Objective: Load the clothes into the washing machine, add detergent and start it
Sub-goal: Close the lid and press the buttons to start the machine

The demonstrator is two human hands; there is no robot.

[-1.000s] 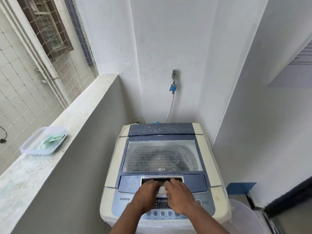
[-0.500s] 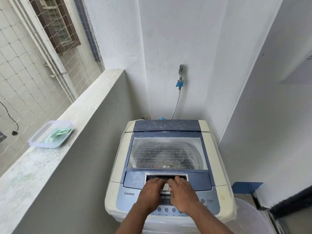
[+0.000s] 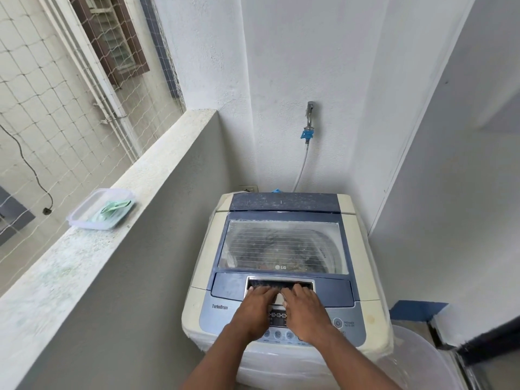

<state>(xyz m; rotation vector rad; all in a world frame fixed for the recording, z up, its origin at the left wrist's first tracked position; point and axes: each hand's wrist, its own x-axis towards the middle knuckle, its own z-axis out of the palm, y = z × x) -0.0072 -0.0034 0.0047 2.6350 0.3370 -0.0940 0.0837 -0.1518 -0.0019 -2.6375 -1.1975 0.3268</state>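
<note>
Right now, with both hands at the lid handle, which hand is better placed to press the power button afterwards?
Probably the right hand. The power button lies just right of its wrist on the control panel, while the left hand would have to cross over the right one. The lid is down.
</note>
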